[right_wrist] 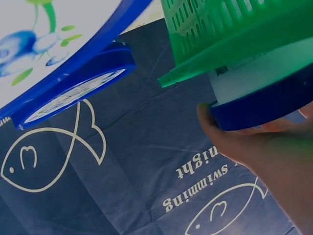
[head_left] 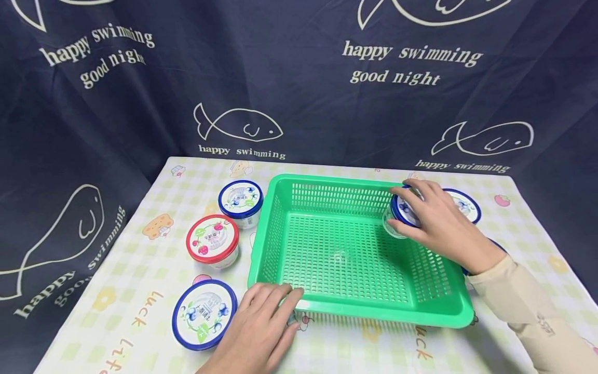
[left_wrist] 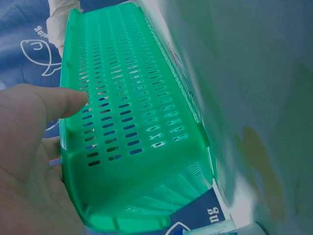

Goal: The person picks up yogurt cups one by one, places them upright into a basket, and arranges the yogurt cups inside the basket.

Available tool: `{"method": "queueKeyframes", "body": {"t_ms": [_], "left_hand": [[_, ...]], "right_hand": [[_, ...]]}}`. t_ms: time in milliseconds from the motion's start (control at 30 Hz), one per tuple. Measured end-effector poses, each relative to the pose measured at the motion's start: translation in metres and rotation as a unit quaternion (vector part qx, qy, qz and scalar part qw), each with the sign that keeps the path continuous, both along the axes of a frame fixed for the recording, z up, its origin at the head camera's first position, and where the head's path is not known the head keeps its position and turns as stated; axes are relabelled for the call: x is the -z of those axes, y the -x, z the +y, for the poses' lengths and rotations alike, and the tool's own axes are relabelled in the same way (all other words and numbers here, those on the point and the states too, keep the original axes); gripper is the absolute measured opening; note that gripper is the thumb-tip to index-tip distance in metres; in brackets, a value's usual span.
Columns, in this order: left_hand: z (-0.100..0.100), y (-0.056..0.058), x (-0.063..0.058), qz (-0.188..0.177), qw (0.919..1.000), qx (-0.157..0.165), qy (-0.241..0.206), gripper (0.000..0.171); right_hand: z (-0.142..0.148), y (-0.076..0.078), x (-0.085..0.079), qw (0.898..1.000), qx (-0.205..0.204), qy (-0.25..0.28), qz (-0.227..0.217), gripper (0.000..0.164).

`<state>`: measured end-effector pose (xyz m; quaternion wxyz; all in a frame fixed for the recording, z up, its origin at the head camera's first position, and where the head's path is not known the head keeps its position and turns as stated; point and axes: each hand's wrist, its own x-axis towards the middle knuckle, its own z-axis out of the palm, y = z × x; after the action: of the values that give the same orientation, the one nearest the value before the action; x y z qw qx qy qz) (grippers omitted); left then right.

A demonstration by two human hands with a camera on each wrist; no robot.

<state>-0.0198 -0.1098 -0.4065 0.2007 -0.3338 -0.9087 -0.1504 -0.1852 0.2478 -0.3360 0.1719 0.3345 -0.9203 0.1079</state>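
My right hand [head_left: 441, 223] grips a clear tub with a blue lid [right_wrist: 264, 105], blueberries printed on top, from above by its lid. This tub hangs at the right end of a green plastic basket [head_left: 374, 311], inside its rim. At the basket's near left corner, my left hand [head_left: 261, 324] holds the rim, thumb [left_wrist: 71, 103] against the perforated outer wall and fingers over the edge. Close to the left hand stands another blue-lidded tub [head_left: 198, 314]. The held tub's far side is partly hidden by my right fingers.
Left of the basket stand a red-lidded tub [head_left: 212, 239] and a blue-lidded tub [head_left: 240, 198]. Beyond its right side are two more blue-lidded tubs, one [head_left: 464, 205] partly behind my right hand, one mostly under the wrist. A dark fish-print curtain [head_left: 308, 78] hangs behind the checked tablecloth.
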Motion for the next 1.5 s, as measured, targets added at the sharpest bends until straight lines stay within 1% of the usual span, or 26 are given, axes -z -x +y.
{"method": "queueKeyframes", "body": {"t_ms": [100,200,300,500,633,733,867,1067,1233,1367,1500], "left_hand": [[-0.001,0.000,0.000,0.001,1.0000,0.000,-0.001,0.051],[-0.001,0.000,0.000,0.002,1.0000,0.000,0.000,0.046],[0.000,0.000,0.000,0.003,1.0000,0.001,0.000,0.045],[0.000,-0.001,-0.001,0.008,1.0000,0.002,-0.006,0.046],[0.003,0.000,-0.001,0.011,0.9996,0.003,-0.027,0.044],[0.004,0.000,-0.001,0.012,0.9996,0.002,-0.025,0.046],[0.004,-0.002,-0.002,0.008,0.9999,-0.001,-0.007,0.047],[0.004,-0.004,-0.002,0.007,0.9998,-0.006,-0.015,0.048],[0.005,-0.006,-0.003,0.010,0.9999,-0.007,-0.008,0.049],[0.006,-0.007,-0.003,0.010,0.9999,-0.004,-0.003,0.049],[0.006,-0.007,-0.002,0.012,0.9999,-0.004,0.000,0.048]], "right_hand": [[-0.003,0.000,-0.001,1.000,0.008,-0.018,-0.014,0.066],[-0.005,-0.001,-0.001,0.999,0.011,-0.037,-0.032,0.067],[-0.008,-0.001,-0.001,0.998,0.008,-0.050,-0.044,0.068],[-0.011,0.002,0.002,0.997,-0.001,-0.065,-0.039,0.069],[-0.010,0.005,0.004,0.997,-0.009,-0.068,-0.032,0.069],[-0.010,0.007,0.006,0.997,-0.013,-0.071,-0.030,0.069],[-0.009,0.009,0.007,0.997,-0.016,-0.072,-0.031,0.070],[-0.011,0.010,0.009,0.997,-0.028,-0.070,-0.033,0.072],[-0.013,0.011,0.011,0.996,-0.026,-0.073,-0.036,0.077],[-0.013,0.010,0.013,0.996,-0.022,-0.077,-0.046,0.082],[-0.013,0.010,0.014,0.995,-0.019,-0.078,-0.053,0.083]]}}
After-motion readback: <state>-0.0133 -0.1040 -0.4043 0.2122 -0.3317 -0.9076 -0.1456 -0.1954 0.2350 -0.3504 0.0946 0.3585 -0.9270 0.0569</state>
